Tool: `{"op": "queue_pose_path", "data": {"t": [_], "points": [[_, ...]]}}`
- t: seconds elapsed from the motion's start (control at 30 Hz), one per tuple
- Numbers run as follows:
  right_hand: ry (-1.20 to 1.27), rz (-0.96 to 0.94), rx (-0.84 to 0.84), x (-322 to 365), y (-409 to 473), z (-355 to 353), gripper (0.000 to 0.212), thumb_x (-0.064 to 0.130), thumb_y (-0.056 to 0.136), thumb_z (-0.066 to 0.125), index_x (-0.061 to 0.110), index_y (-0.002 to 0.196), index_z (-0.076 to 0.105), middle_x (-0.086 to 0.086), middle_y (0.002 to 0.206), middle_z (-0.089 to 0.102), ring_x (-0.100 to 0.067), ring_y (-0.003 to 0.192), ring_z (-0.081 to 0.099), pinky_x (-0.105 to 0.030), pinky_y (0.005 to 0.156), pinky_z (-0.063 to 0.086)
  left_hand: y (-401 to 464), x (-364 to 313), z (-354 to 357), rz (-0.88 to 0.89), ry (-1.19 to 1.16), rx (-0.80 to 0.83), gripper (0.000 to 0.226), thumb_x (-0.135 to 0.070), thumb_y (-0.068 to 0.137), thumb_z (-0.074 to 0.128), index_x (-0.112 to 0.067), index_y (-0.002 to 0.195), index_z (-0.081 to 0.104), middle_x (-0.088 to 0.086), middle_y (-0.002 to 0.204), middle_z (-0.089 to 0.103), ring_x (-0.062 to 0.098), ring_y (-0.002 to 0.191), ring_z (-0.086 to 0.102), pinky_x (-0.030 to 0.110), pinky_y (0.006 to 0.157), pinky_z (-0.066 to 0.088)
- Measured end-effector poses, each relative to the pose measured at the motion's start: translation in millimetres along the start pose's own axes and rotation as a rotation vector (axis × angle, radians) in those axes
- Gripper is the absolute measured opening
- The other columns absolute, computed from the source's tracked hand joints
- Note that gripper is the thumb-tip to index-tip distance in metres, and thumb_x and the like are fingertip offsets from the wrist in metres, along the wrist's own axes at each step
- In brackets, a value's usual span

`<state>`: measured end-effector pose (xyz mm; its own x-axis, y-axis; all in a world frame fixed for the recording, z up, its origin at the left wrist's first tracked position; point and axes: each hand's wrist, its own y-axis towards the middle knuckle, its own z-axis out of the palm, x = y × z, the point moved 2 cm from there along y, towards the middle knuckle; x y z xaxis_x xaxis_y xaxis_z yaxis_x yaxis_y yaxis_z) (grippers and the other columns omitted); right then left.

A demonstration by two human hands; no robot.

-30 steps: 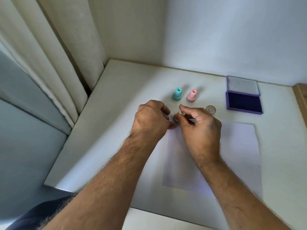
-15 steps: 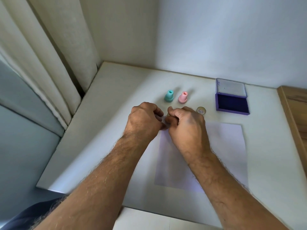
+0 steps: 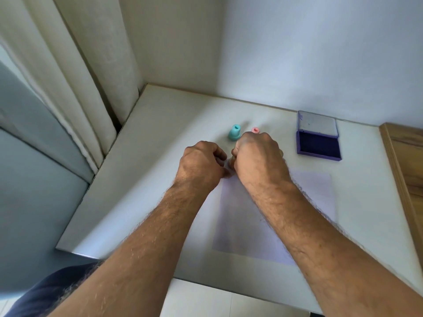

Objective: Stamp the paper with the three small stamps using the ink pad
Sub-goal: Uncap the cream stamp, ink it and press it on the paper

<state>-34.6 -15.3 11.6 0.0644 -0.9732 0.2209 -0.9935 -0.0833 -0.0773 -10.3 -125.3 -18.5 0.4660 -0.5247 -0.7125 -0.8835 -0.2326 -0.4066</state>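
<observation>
Since the earlier frame, right hand (image 3: 258,156) has curled over a small pale stamp (image 3: 231,160), contents hidden; left hand (image 3: 201,165) fingers curled at white paper sheet (image 3: 315,197) corner, contents unclear. Next, presumably: ink at open purple ink pad (image 3: 318,145).

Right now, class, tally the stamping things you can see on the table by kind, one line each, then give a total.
Stamps standing free: 2, a teal stamp and a pink stamp, partly behind the right hand
Ink pads: 1, the open purple ink pad
Paper sheets: 1, the paper
Total: 4
Whatever the hands hold between them is hidden, so not counted.
</observation>
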Motion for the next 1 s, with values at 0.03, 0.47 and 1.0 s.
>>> {"op": "queue_pose_path", "data": {"t": [0.03,0.47,1.0], "points": [[-0.019,-0.002,0.005,0,0,0,0.006,0.01,0.091,0.061,0.012,0.094,0.066,-0.01,0.092,0.06,-0.017,0.058,0.042,-0.026,0.056,0.037,0,0,0,-0.002,0.0,0.004,0.03,-0.015,0.069,0.086,-0.024,0.094,0.072,-0.007,0.088,0.073,0.009,0.08,0.068,0.016,0.053,0.044],[-0.006,-0.048,0.018,-3,1,-3,0.004,0.011,0.091,0.062,0.013,0.092,0.065,-0.007,0.082,0.054,-0.01,0.049,0.03,-0.023,0.053,0.032,-1,-3,0,-0.016,0.002,0.019,0.028,-0.012,0.07,0.085,-0.022,0.093,0.073,-0.005,0.086,0.074,0.011,0.078,0.069,0.017,0.053,0.046],[0.579,-0.01,-0.215,-39,-26,19,0.022,0.005,0.084,0.07,0.019,0.1,0.076,0.025,0.074,0.055,-0.002,0.072,0.061,-0.002,0.072,0.045,2,-3,1,-0.004,0.03,0.0,0.032,-0.014,0.068,0.087,-0.022,0.095,0.072,-0.006,0.085,0.07,0.012,0.075,0.064,0.017,0.057,0.046]]}}
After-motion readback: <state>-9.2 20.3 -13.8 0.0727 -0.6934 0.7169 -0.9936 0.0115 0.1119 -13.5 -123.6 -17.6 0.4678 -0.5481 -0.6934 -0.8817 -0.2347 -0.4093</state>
